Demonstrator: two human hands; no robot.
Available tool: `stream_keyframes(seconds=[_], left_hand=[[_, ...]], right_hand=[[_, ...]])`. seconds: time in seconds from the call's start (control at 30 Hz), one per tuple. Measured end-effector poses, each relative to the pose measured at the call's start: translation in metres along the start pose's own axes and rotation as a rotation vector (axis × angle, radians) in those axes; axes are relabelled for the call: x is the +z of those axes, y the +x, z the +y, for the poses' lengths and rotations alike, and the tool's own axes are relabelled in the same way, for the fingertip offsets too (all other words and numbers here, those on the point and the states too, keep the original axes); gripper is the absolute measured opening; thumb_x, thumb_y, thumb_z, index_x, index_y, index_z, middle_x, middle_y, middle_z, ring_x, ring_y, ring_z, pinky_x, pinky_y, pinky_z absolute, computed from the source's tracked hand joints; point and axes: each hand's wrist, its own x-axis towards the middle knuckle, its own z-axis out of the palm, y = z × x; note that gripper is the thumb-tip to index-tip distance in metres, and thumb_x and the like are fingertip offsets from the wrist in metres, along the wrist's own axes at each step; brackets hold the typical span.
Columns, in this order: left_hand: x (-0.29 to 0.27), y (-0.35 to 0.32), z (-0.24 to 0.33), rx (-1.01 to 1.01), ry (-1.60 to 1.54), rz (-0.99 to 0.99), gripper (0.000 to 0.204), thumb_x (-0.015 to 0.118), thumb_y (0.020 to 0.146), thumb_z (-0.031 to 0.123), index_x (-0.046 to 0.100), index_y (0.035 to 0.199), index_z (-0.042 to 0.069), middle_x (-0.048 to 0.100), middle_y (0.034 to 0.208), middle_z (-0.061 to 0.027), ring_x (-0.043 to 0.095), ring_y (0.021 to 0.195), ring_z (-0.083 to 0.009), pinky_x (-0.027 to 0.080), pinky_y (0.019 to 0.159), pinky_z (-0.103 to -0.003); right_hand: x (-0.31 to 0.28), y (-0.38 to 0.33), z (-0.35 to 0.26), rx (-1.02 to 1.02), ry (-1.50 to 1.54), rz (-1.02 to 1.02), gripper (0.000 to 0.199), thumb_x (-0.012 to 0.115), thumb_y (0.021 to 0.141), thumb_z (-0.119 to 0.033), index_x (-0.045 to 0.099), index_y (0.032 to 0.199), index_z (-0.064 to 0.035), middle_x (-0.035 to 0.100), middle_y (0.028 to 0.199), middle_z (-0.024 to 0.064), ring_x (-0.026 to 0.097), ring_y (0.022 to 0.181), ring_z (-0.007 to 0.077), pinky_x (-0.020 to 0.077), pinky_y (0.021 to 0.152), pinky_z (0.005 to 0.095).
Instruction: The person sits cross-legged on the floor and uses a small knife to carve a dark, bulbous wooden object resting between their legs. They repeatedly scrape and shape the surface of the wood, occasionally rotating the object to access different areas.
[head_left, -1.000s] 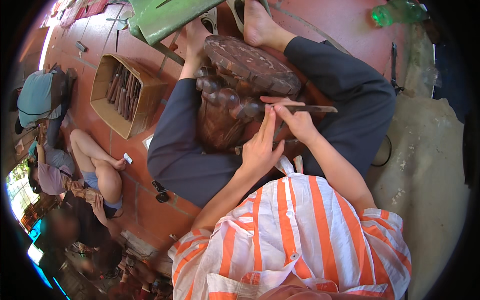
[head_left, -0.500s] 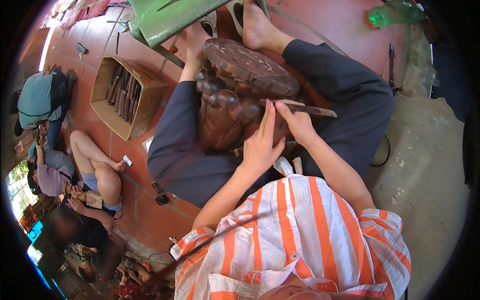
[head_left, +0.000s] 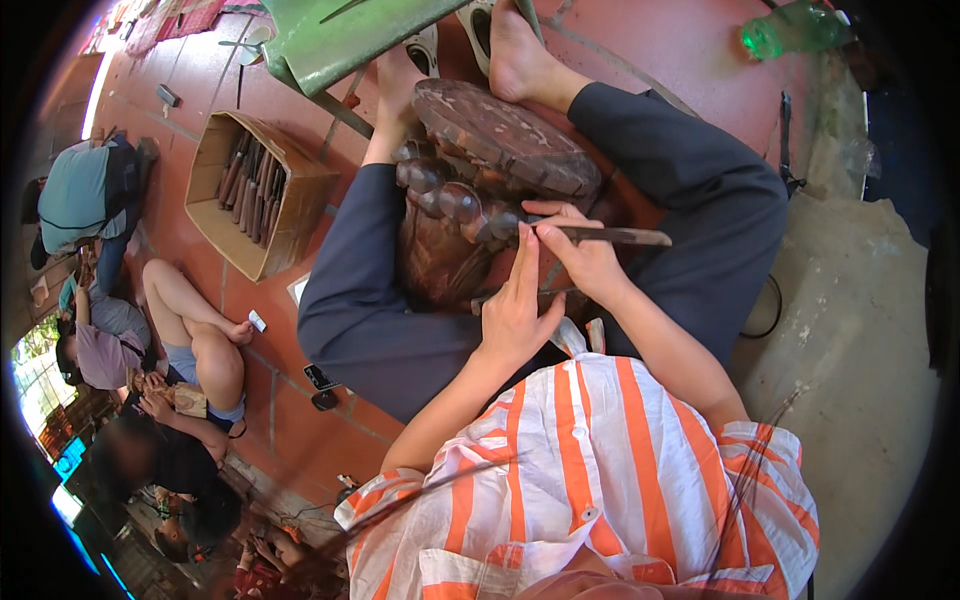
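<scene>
A dark brown carved wooden piece (head_left: 480, 180) with rounded knobs and a patterned round top lies across my lap, between my legs in dark trousers. My right hand (head_left: 580, 255) grips a slim carving chisel (head_left: 615, 236) whose tip meets the wood near the knobs. My left hand (head_left: 515, 305) lies flat against the carving just below the chisel tip, fingers stretched upward, steadying it. My bare feet (head_left: 520, 50) rest on the red floor beyond the carving.
A cardboard box (head_left: 290, 215) holding several wood-handled tools stands on the red tiled floor at my left. A green board (head_left: 340, 40) lies ahead. A green plastic bottle (head_left: 790, 28) sits at the far right. Other people (head_left: 160, 350) sit on the floor at left.
My hands stay on the carving; the chisel has shifted only slightly along the wood. A person at the left has moved a little.
</scene>
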Motion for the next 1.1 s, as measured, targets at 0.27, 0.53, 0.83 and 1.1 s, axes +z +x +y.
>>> stream_keyframes(seconds=[0.27,0.53,0.83,1.1], left_hand=[[-0.001,0.005,0.000,-0.030,-0.016,-0.042,0.098,0.073,0.070,0.010,0.015,0.149,-0.001,0.030,0.150,-0.0205,0.057,0.115,-0.0363,0.057,0.075,-0.037],[0.003,0.015,-0.003,-0.068,-0.018,-0.094,0.097,0.073,0.070,0.009,0.016,0.148,-0.001,0.028,0.151,-0.0210,0.056,0.118,-0.0336,0.057,0.074,-0.035],[0.001,0.016,0.000,-0.044,-0.044,-0.072,0.097,0.073,0.071,0.008,0.015,0.149,0.000,0.029,0.150,-0.0221,0.059,0.112,-0.0361,0.057,0.074,-0.036],[0.002,-0.008,-0.002,-0.007,-0.028,0.016,0.094,0.074,0.071,0.003,0.020,0.148,0.000,0.028,0.149,-0.0270,0.048,0.125,-0.0390,0.053,0.087,-0.036]], right_hand=[[0.002,-0.002,-0.012,0.091,0.085,0.054,0.027,0.056,0.094,-0.021,0.068,0.104,0.0019,0.067,0.110,0.0113,0.060,0.101,0.0177,0.0452,0.091,0.0308],[-0.005,0.004,-0.004,0.347,0.152,0.124,0.030,0.057,0.095,-0.023,0.067,0.107,0.0021,0.069,0.101,0.0085,0.061,0.096,0.0161,0.0466,0.087,0.0301],[0.005,0.002,-0.009,0.265,0.132,0.169,0.028,0.056,0.095,-0.025,0.068,0.104,-0.0008,0.069,0.098,0.0065,0.061,0.093,0.0131,0.0469,0.085,0.0276],[0.017,-0.012,0.002,-0.059,-0.033,0.099,0.026,0.054,0.094,-0.020,0.068,0.102,0.0001,0.062,0.120,0.0163,0.049,0.121,0.0310,0.0342,0.104,0.0405]])
